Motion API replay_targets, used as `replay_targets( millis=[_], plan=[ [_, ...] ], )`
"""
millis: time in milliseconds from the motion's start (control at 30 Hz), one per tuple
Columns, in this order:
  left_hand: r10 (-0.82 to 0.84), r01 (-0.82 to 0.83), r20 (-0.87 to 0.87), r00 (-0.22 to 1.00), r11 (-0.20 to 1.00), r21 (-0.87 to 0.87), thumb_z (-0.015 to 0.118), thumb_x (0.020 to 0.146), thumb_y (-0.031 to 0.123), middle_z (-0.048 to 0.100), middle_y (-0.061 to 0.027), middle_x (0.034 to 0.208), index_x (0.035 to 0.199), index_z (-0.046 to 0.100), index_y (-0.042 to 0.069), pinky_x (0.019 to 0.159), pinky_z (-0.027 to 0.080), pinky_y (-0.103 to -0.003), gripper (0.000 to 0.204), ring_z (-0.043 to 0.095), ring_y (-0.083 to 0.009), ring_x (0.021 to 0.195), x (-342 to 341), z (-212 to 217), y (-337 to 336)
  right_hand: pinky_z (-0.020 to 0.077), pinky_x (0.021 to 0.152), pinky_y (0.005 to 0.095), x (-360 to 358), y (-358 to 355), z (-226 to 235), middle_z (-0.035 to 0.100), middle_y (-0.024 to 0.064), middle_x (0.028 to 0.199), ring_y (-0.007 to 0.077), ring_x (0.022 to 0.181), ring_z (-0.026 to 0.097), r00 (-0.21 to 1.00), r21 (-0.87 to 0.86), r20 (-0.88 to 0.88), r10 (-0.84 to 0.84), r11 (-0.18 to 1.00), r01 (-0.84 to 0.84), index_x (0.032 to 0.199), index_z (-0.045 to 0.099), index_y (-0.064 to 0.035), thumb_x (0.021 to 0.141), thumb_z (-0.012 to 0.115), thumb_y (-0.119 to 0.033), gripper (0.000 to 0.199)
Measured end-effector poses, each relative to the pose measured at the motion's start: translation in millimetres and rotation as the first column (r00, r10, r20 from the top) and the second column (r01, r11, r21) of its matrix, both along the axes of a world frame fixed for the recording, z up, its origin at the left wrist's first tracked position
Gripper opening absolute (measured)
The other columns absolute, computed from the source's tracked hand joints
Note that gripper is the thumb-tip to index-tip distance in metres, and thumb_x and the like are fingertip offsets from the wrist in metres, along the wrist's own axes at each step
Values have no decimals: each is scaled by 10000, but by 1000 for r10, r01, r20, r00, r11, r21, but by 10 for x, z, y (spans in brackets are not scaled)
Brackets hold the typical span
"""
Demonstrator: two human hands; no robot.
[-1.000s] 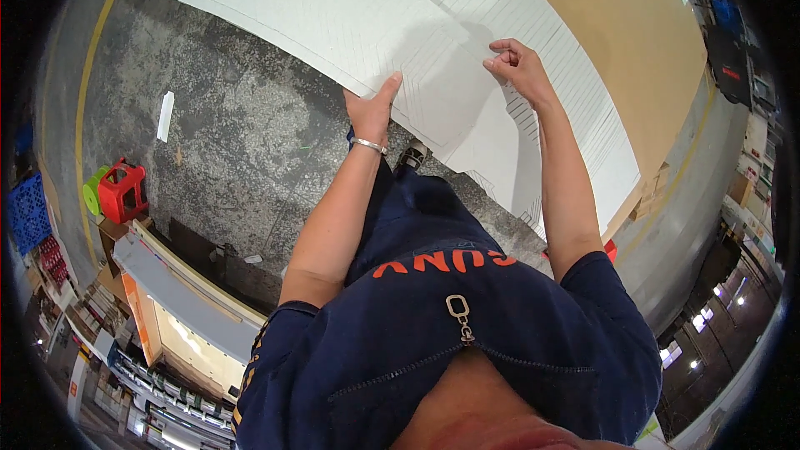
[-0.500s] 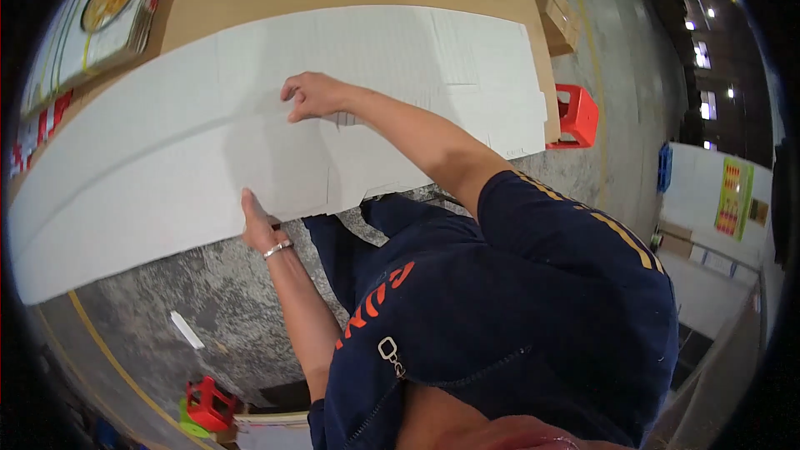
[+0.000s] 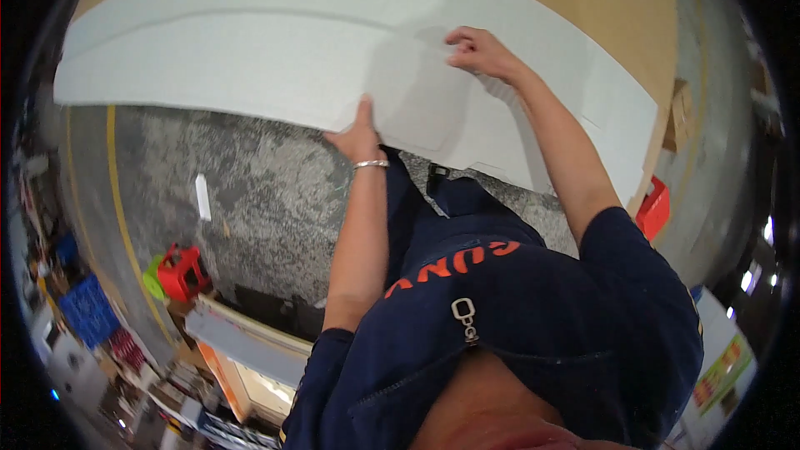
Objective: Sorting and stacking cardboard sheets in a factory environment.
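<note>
A large white cardboard sheet (image 3: 275, 58) lies flat on a brown cardboard surface (image 3: 617, 0), its near edge toward my body. At that near edge is my left hand (image 3: 358, 137), thumb on top of the sheet and the other fingers partly hidden at the edge, gripping it. Farther in and to the right, my right hand (image 3: 485, 54) is held low over the sheet with its fingers curled together. Whether something small sits between those fingertips I cannot make out. Shadows of my arm and body fall on the white board around both hands.
Red plastic stools stand at the right (image 3: 654, 208) and lower left (image 3: 182, 273). A white strip (image 3: 202, 197) lies on the grey floor. A brown box (image 3: 679, 115) is beyond the right edge, a blue crate (image 3: 88, 310) at far left, and a wooden-framed piece (image 3: 258, 367) behind me.
The view has swung left, so the sheet and both hands appear farther right and higher. My left hand still grips the near edge; my right hand stays curled over the sheet.
</note>
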State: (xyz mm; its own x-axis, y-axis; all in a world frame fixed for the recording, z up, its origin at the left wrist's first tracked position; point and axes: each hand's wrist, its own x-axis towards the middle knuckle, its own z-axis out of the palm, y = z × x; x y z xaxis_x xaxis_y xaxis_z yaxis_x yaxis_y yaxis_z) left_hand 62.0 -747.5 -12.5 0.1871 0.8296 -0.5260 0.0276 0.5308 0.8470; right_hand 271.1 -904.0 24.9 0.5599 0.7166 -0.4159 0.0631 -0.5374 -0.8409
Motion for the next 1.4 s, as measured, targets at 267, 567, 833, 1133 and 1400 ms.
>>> replay_targets(
  millis=[267,567,833,1133,1400],
  plan=[
    [-46,49,28,999,991,-121,827,619,57,457,-184,1271,1333,239,-49,963,399,-348,930,482,-265,1132,-135,-19,-132,430,657,225,-35,33,84,564,-21,695,65,659,509,998,-45,-29,-55,998,53,1090,570,15,746,709,-131,398],
    [-70,67,-32,997,994,-81,796,653,71,520,-174,1200,1251,360,-62,926,425,-337,753,530,-252,1073,-96,120,-129,447,717,247,-46,-20,46,572,-6,680,79,660,519,997,-81,62,-38,996,43,1076,576,24,743,717,-133,393],
    [-81,82,70,994,997,-9,792,662,51,509,-169,1210,1261,347,-46,938,411,-340,752,518,-248,1085,-125,50,-143,405,673,226,-51,-12,62,536,-41,691,62,672,473,998,-114,30,-51,992,54,1047,601,-4,765,718,-176,351],
    [-183,186,67,981,982,-34,794,665,43,506,-166,1212,1255,352,-42,926,420,-346,742,509,-249,1091,-203,0,-184,421,678,217,-36,-28,29,582,-29,754,66,720,512,996,-131,-14,-93,987,91,966,633,-20,772,722,-174,264],
    [-110,114,126,986,993,-21,765,669,12,530,-165,1173,1225,377,-48,902,437,-337,681,545,-243,1040,-156,75,-214,423,606,208,-49,-52,32,583,-31,711,54,653,505,991,-87,-56,-122,989,117,958,632,-2,757,726,-140,261]
  ],
)
